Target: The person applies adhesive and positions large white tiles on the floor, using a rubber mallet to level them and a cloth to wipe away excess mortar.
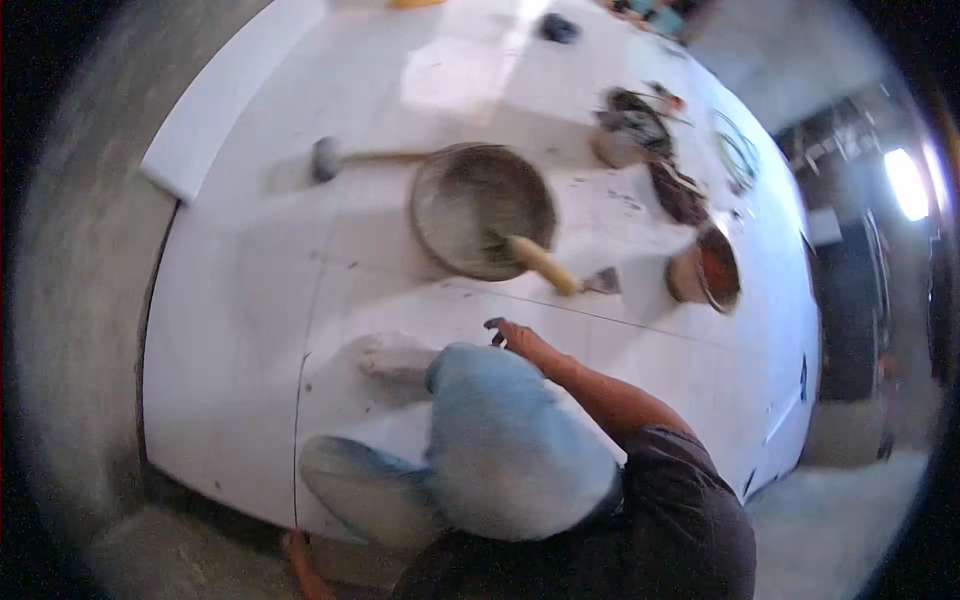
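Observation:
My right hand [512,335] is beside my bent knee, just above the white board, its curved fingers apart with nothing clear in them. My left hand [297,550] shows blurred at the board's lower edge, fingers unclear. Beyond my right hand, a round, stained metal pan [460,200] has a pale cylindrical tool [545,265] with a green end leaning in it, near a flat scraper blade [602,281]. A long-handled mallet or similar tool [325,160] lies behind the pan. A bucket with reddish contents [690,275] stands to the right.
The large white board [230,350] I sit on ends at a concrete floor [85,350]. Farther back are a dark-smeared bucket [615,140], a dark bundle [675,190], a pale coiled hose or wire [738,150] and a dark lump [560,27]. A raised white panel [210,110] runs along the left.

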The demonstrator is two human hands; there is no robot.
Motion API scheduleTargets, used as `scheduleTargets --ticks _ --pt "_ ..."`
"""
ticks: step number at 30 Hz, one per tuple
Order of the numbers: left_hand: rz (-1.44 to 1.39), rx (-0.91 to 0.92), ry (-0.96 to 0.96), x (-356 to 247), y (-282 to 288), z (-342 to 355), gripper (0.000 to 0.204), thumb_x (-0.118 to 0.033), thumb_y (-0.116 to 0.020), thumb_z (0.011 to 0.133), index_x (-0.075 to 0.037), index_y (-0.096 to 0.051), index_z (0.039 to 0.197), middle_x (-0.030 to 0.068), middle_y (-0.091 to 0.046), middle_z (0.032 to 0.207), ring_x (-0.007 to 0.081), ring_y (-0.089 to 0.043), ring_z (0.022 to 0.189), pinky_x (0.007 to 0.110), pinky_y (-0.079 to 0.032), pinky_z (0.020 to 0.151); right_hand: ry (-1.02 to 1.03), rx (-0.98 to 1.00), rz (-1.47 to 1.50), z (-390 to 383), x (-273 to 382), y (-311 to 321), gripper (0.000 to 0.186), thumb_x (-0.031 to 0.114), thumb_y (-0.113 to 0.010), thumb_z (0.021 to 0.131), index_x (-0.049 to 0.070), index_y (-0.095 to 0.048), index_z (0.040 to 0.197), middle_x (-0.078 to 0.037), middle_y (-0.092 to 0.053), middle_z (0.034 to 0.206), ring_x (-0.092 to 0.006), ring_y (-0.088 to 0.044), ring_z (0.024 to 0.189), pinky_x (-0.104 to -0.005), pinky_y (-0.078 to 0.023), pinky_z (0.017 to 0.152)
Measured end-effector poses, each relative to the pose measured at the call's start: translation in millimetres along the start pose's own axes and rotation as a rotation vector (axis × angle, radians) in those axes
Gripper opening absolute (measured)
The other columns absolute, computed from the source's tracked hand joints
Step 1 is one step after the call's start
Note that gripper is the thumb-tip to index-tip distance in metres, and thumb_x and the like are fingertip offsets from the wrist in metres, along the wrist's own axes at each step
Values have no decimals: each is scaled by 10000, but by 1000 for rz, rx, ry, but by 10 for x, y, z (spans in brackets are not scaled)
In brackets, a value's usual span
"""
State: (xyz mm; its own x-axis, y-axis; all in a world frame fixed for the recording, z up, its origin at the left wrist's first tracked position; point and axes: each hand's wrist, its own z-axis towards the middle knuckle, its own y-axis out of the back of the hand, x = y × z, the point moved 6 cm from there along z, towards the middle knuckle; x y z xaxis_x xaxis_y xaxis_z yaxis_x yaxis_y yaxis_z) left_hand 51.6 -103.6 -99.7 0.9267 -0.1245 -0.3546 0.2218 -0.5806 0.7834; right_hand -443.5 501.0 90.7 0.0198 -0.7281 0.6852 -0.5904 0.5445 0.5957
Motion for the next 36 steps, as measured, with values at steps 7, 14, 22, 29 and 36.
scheduleTargets --ticks 7,14,22,29,36 --pt "106 -89 -147 -1165 147 147 350 -244 -608 873 43 -579 1069 163 -629 974 247 -596 861 371 -474 742 -432 -489 -87 -1918 -1336 759 502 221 -599 818 -14 -439 1232 -265 -537 1145 -387 -526 1078 -448 -427 940" --pt "-93 -282 -682 -4159 942 145 388 -194 -554 916 44 -528 1221 188 -618 1105 264 -604 982 345 -474 824 -623 -723 -61 -2267 -2360 1738 524 249 -597 811 -19 -438 1232 -306 -523 1141 -439 -503 1084 -461 -411 950" --pt "132 -371 -1065 -7574 653 -1699 467 -257 -529 941 13 -447 1313 185 -483 1319 287 -482 1190 369 -402 964 -554 -997 -97 -529 -3400 3945 559 233 -580 790 -33 -423 1256 -312 -523 1164 -443 -491 1109 -471 -396 965" --pt "889 -766 -944 -7136 896 -1369 528 -282 -558 908 -11 -424 1341 185 -494 1288 296 -532 1101 380 -446 908 -907 -1429 47 -36 -4547 5220 505 222 -534 830 61 -408 1292 -249 -496 1256 -383 -479 1167 -480 -398 964" --pt "708 -674 -578 -7085 607 -2184 535 -279 -561 907 -13 -415 1347 187 -486 1297 304 -519 1117 386 -430 925 -914 -1040 -154 286 -5122 5714 539 200 -490 827 131 -385 1351 -135 -542 1271 -349 -442 1229 -537 -363 974"
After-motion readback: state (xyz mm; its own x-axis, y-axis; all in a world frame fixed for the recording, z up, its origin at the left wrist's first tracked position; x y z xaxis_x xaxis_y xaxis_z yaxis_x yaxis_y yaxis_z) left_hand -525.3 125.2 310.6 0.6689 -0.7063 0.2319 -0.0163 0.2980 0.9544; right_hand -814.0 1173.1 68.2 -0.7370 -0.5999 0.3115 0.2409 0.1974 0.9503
